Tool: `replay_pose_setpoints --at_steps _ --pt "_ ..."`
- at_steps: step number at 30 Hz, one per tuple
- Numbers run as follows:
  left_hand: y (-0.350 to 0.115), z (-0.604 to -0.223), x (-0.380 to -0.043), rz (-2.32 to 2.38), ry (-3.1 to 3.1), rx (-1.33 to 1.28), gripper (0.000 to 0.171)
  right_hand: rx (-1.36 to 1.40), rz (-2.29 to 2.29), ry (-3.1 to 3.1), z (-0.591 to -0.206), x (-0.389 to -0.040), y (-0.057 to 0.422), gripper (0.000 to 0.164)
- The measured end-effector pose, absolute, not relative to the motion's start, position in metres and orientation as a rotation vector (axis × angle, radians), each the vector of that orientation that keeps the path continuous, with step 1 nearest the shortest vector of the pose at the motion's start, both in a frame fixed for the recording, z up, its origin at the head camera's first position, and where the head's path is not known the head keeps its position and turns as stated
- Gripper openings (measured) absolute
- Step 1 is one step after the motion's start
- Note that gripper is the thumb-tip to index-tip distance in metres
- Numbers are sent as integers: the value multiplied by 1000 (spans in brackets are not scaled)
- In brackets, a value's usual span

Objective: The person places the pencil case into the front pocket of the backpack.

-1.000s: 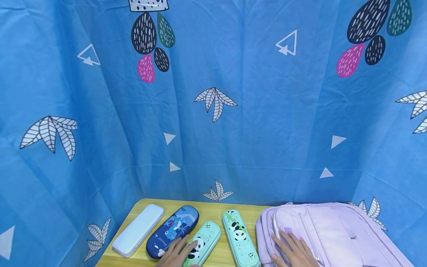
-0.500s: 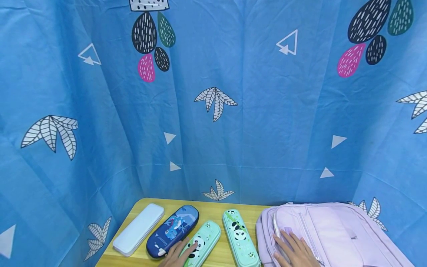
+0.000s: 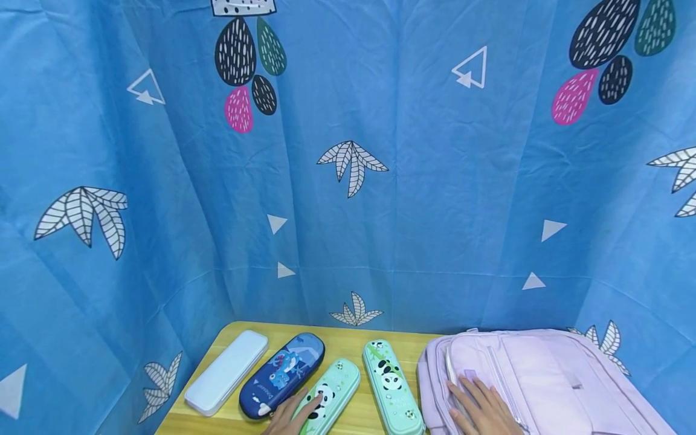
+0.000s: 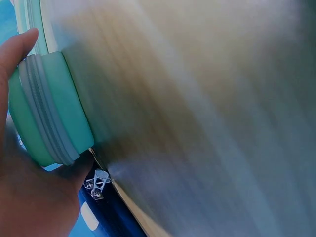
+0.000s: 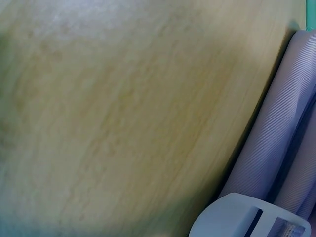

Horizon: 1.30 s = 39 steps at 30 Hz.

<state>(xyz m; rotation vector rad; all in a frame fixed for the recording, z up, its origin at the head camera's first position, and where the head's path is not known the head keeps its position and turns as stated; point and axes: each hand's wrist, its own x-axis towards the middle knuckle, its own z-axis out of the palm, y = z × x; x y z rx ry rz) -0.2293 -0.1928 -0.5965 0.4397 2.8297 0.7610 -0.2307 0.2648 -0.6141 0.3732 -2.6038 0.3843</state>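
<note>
My left hand (image 3: 288, 417) grips the near end of a mint green pencil case (image 3: 338, 389) with a panda on it. Its thumb lies over one side and the fingers go down along the other, as the left wrist view shows around the zipped end of the case (image 4: 74, 108). On a lilac backpack (image 3: 544, 374) lying flat at the right rests my right hand (image 3: 484, 411), fingers spread. That hand is out of sight in the right wrist view, where the backpack's side (image 5: 266, 143) and a pale plastic buckle (image 5: 237, 217) show.
A dark blue dinosaur pencil case (image 3: 285, 374) lies close left of the gripped one, a white case (image 3: 225, 373) beyond it. Between the gripped case and the backpack lies another mint panda case (image 3: 391, 386). A blue patterned curtain (image 3: 348, 241) surrounds the wooden table (image 3: 348, 344).
My left hand has shifted slightly right, its fingers drawing off the dinosaur case's edge and in beside the mint case. The right hand stays on the backpack, almost still.
</note>
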Motion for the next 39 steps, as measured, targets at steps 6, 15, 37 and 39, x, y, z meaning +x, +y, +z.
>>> replay_pose_setpoints --at_steps 6,15,37,39 --pt "-194 -596 -228 800 2808 442 92 400 378 -2579 -615 -233 268 42" --pt "-197 -595 -230 824 2805 486 92 471 318 -2527 -614 -235 274 43" --pt "-198 -595 -232 848 2765 495 94 385 309 -2652 -598 -225 266 33" --pt "-198 -595 -231 843 2774 497 94 373 330 -2670 -597 -225 265 31"
